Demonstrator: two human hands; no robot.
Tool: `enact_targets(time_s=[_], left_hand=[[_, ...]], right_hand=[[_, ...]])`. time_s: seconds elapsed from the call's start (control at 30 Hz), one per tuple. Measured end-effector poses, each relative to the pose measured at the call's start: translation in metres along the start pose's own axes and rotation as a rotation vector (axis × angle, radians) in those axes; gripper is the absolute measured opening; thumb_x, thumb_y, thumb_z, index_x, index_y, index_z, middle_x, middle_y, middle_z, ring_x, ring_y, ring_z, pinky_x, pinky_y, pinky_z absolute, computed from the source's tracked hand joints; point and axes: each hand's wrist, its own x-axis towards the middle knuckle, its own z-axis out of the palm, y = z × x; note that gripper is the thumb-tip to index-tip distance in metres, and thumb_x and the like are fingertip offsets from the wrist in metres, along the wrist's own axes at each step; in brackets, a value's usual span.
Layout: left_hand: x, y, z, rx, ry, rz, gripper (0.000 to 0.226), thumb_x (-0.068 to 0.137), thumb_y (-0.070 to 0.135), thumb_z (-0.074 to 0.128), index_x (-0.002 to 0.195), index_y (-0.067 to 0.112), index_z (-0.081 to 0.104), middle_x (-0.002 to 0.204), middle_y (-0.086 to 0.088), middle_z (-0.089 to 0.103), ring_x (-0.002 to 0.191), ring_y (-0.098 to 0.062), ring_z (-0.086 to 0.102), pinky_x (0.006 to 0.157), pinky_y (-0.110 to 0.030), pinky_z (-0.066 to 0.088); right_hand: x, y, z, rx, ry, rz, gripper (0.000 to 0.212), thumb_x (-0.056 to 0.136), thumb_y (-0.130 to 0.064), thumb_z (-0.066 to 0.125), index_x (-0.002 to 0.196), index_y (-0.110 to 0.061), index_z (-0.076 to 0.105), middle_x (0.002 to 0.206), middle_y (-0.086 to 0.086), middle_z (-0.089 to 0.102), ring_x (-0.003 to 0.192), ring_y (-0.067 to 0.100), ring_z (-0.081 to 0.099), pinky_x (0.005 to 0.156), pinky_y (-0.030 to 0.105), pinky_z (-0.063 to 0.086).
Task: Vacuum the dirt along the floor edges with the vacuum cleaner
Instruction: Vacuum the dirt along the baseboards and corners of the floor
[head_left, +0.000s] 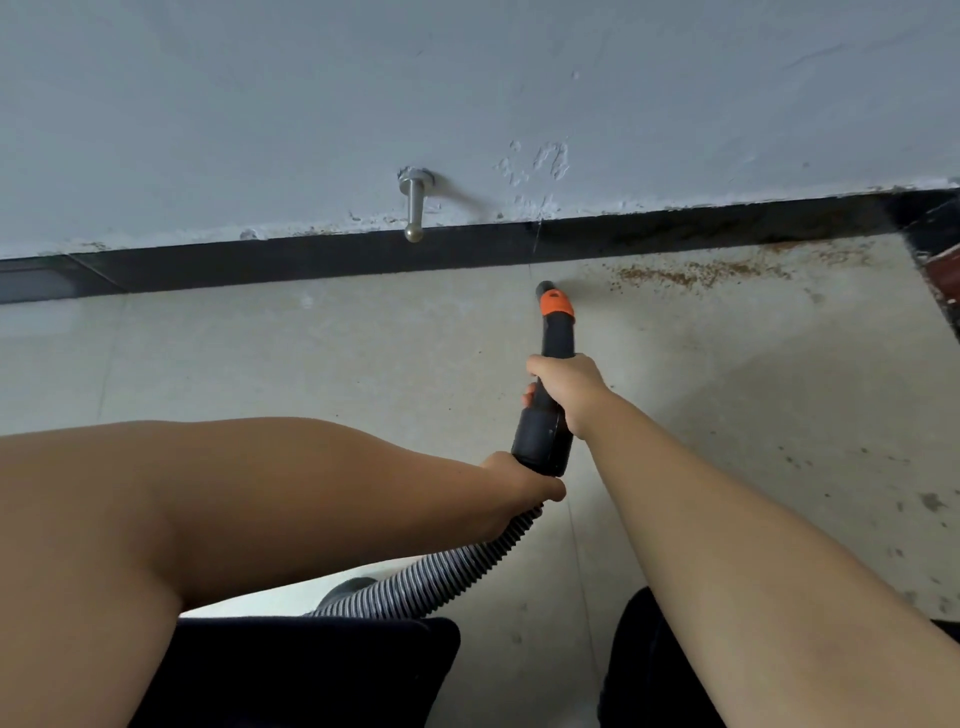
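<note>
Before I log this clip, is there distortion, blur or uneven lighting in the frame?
Head view: wide-angle bend curves the black baseboard; near forearms loom large; brown dirt stays sharp; light is soft, with a shadow beside the door stopper.

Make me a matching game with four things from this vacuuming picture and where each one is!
Things:
1. nozzle tip
2. brown dirt
3. metal door stopper
4. ribbed hose

Places:
A. sticking out of the wall above the black baseboard
B. held by the left hand
C. on the floor, left of the crumbs
D. scattered on the floor along the baseboard, right of the nozzle

Pairs: 1-C, 2-D, 3-A, 4-B
</note>
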Motion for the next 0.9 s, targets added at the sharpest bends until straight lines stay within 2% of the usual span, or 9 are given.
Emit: enact_targets(time_s=[0.13, 0.23, 0.33, 0.47, 0.53, 0.67, 0.73, 0.8, 0.9], left_hand=[[0.007, 0.017, 0.020, 0.110, -0.034, 0.035, 0.028, 0.082, 0.011, 0.070, 0.103, 0.007, 0.052, 0.072, -0.005, 0.052, 0.059, -0.015, 0.050, 0.053, -0.023, 0.043], [0.014, 0.031, 0.030, 0.161, -0.026, 0.085, 0.028, 0.082, 0.013, 0.070, 0.102, 0.008, 0.051, 0.075, -0.004, 0.052, 0.067, -0.017, 0.052, 0.059, -0.024, 0.043], [0.018, 0.037, 0.031, 0.146, -0.041, 0.086, 0.030, 0.082, 0.014, 0.071, 0.106, 0.007, 0.053, 0.085, -0.008, 0.056, 0.076, -0.022, 0.055, 0.068, -0.028, 0.047], [0.016, 0.031, 0.018, 0.087, -0.144, 0.004, 0.030, 0.084, 0.017, 0.072, 0.105, 0.006, 0.054, 0.076, -0.007, 0.060, 0.061, -0.016, 0.057, 0.056, -0.024, 0.049], [0.015, 0.028, 0.011, 0.087, -0.213, -0.005, 0.032, 0.085, 0.023, 0.072, 0.107, 0.008, 0.054, 0.078, -0.007, 0.064, 0.060, -0.015, 0.059, 0.054, -0.024, 0.050], [0.016, 0.036, 0.006, 0.100, -0.312, 0.025, 0.029, 0.087, 0.027, 0.070, 0.104, 0.011, 0.053, 0.085, -0.005, 0.067, 0.067, -0.016, 0.064, 0.065, -0.026, 0.053], [0.017, 0.040, 0.011, 0.109, -0.281, 0.081, 0.025, 0.087, 0.024, 0.070, 0.102, 0.011, 0.055, 0.082, -0.006, 0.066, 0.064, -0.016, 0.062, 0.064, -0.026, 0.053], [0.018, 0.042, 0.019, 0.139, -0.175, 0.147, 0.027, 0.086, 0.021, 0.069, 0.105, 0.008, 0.056, 0.079, -0.007, 0.062, 0.060, -0.018, 0.058, 0.063, -0.026, 0.051], [0.021, 0.039, 0.026, 0.152, -0.014, 0.199, 0.026, 0.083, 0.018, 0.066, 0.104, 0.009, 0.055, 0.085, -0.010, 0.060, 0.069, -0.023, 0.055, 0.067, -0.030, 0.048]], right_hand=[[0.007, 0.003, -0.033, 0.048, 0.149, 0.009, 0.012, 0.084, -0.006, 0.056, 0.095, -0.005, 0.050, 0.062, 0.008, 0.057, 0.046, 0.020, 0.056, 0.050, 0.027, 0.049], [0.016, -0.005, -0.051, 0.093, 0.193, 0.014, 0.013, 0.086, -0.007, 0.057, 0.096, -0.004, 0.049, 0.065, 0.009, 0.057, 0.048, 0.020, 0.057, 0.051, 0.028, 0.049], [0.020, -0.014, -0.053, 0.083, 0.166, 0.008, 0.014, 0.087, -0.005, 0.056, 0.098, -0.003, 0.048, 0.065, 0.010, 0.056, 0.047, 0.020, 0.055, 0.049, 0.027, 0.049], [0.016, -0.014, -0.040, 0.021, 0.064, 0.009, 0.015, 0.086, -0.004, 0.056, 0.099, -0.004, 0.048, 0.064, 0.010, 0.054, 0.048, 0.021, 0.054, 0.051, 0.029, 0.050], [0.015, -0.013, -0.037, 0.020, 0.036, 0.012, 0.014, 0.086, -0.004, 0.056, 0.097, -0.004, 0.048, 0.064, 0.010, 0.054, 0.048, 0.021, 0.054, 0.053, 0.030, 0.051], [0.018, -0.017, -0.046, 0.062, 0.097, 0.013, 0.015, 0.087, -0.004, 0.058, 0.098, -0.002, 0.048, 0.065, 0.011, 0.055, 0.049, 0.020, 0.055, 0.050, 0.029, 0.050], [0.021, -0.020, -0.055, 0.092, 0.151, 0.023, 0.017, 0.087, -0.005, 0.058, 0.101, -0.002, 0.049, 0.068, 0.011, 0.057, 0.051, 0.020, 0.056, 0.049, 0.029, 0.050], [0.025, -0.022, -0.060, 0.121, 0.182, 0.030, 0.018, 0.087, -0.004, 0.057, 0.102, -0.002, 0.049, 0.069, 0.010, 0.056, 0.052, 0.020, 0.056, 0.050, 0.030, 0.050], [0.027, -0.027, -0.054, 0.111, 0.174, 0.020, 0.017, 0.087, -0.003, 0.056, 0.102, -0.003, 0.048, 0.065, 0.010, 0.055, 0.050, 0.020, 0.054, 0.049, 0.028, 0.051]])
